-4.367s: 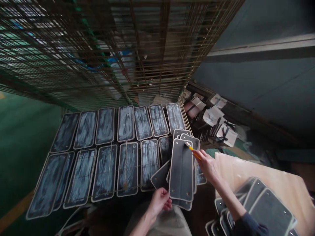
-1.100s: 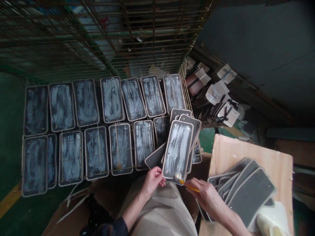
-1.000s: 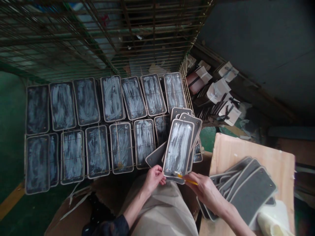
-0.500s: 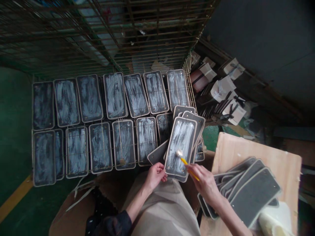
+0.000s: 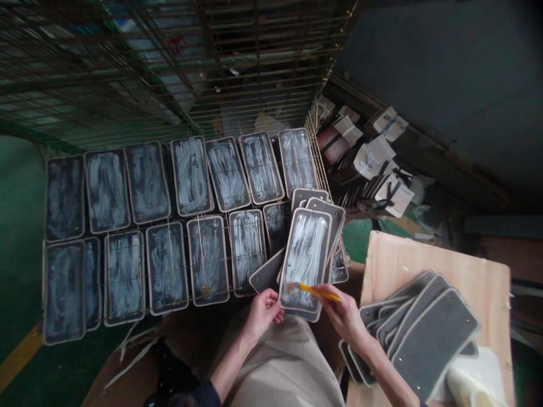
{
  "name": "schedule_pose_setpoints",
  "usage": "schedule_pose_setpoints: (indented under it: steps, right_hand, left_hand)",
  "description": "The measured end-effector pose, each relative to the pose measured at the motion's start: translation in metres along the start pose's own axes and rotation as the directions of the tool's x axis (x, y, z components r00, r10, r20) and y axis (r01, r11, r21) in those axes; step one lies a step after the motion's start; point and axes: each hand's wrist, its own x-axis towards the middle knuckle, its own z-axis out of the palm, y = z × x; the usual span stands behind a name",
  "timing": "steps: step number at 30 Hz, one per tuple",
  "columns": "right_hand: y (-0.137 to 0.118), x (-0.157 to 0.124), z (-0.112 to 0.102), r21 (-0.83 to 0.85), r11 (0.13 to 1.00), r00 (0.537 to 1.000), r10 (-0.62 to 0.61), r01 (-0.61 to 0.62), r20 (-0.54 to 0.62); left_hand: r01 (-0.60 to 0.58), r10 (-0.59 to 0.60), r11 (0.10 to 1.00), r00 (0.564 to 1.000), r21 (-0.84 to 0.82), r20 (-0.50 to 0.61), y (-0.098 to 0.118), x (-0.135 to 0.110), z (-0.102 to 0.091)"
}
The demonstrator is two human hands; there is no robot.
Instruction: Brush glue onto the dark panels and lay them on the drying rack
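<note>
Brush [image 5: 319, 292], yellow-handled, one: held in the right hand [image 5: 344, 314], fingers bent snugly round the handle; bristles appear to rest on the panel [image 5: 307, 249], just left of those fingers.

Panel, dark, rounded, pale-edged, one: streaked white lengthwise, darker gaps showing between strokes; lies between the two hands and beyond them, tilted slightly, atop a fanned pile [image 5: 311, 195] of similar pieces.

Left hand [image 5: 263, 314], one: thumb and forefinger closed on the panel's near left corner, the other fingers curled beneath.

Handling, a judgement: long, light strokes along the length should fill the dark gaps; bristles best turned short of the pale border, and short of the left fingertips. The corner grip wants to be firm, since the loose pile could slide under side pressure; too heavy a push might ridge the white matter.

Streaked panels [image 5: 105, 189], two rows: on a wire rack [image 5: 319, 158], left of and beyond the left fingers.

Plain panels [image 5: 436, 333], overlapping: on the wooden worktop [image 5: 394, 254], right of the right fingers.

Strapped bundles [image 5: 368, 157], several: well beyond the right fingers, beside the rack.
</note>
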Motion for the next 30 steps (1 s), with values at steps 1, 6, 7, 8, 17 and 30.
schedule_pose_setpoints:
  steps: [1, 6, 7, 8, 17, 30]
  right_hand:
    - [0.004, 0.008, -0.006, -0.027, 1.000, 0.999, -0.012, 0.010, -0.053]
    - [0.004, 0.044, -0.024, -0.184, 0.981, 0.922, -0.131, 0.066, -0.365]
    - [0.001, 0.050, -0.023, -0.201, 0.976, 0.907, -0.161, 0.087, -0.388]
    - [-0.002, 0.057, -0.021, -0.211, 0.971, 0.900, -0.192, 0.116, -0.391]
    - [0.007, 0.106, -0.034, -0.316, 0.923, 0.878, -0.330, 0.222, -0.348]
    - [0.009, 0.071, -0.039, -0.391, 0.913, 0.902, -0.261, 0.114, -0.346]
  left_hand:
    - [-0.003, 0.003, 1.000, 1.000, -0.003, 0.002, 0.001, 0.000, 0.000]
    - [0.000, 0.000, 1.000, 1.000, -0.007, -0.004, 0.001, 0.001, 0.002]
    - [0.000, 0.000, 1.000, 1.000, -0.003, -0.008, 0.001, 0.001, 0.002]
    - [-0.002, 0.002, 1.000, 1.000, 0.001, -0.010, 0.000, 0.002, 0.002]
    - [-0.018, 0.018, 0.999, 1.000, -0.046, -0.007, -0.002, 0.000, 0.007]
    - [-0.005, 0.006, 0.996, 1.000, -0.086, 0.006, 0.002, -0.002, 0.008]
